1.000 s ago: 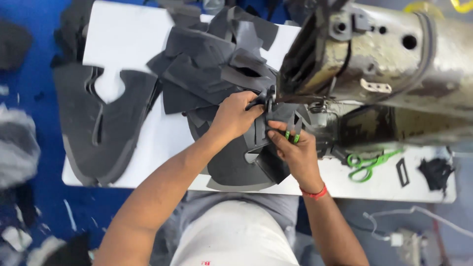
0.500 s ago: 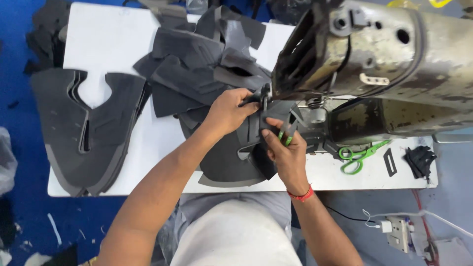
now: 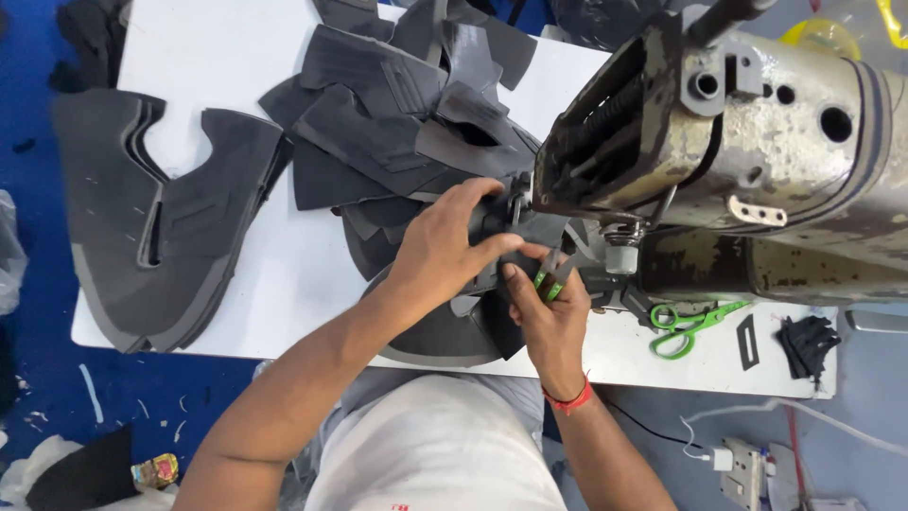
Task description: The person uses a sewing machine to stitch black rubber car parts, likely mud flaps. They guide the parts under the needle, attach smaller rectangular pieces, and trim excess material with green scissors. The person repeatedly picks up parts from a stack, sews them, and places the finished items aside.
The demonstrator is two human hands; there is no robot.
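Dark grey fabric shoe-upper piece (image 3: 492, 248) is gripped by the closed left hand (image 3: 445, 248) under the worn metal sewing machine (image 3: 719, 142); small green-handled snips (image 3: 547, 280) are pinched in the right hand (image 3: 549, 317). Uncut-looking pieces (image 3: 378, 123) are piled toward the desk's (image 3: 284, 274) far edge.

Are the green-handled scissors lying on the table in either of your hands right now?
No: the green-handled scissors lie on the white table, right of the right hand, touched by neither hand.

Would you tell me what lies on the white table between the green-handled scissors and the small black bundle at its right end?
In the head view, a small flat black strip lies on the white table between the green-handled scissors and the small black bundle.
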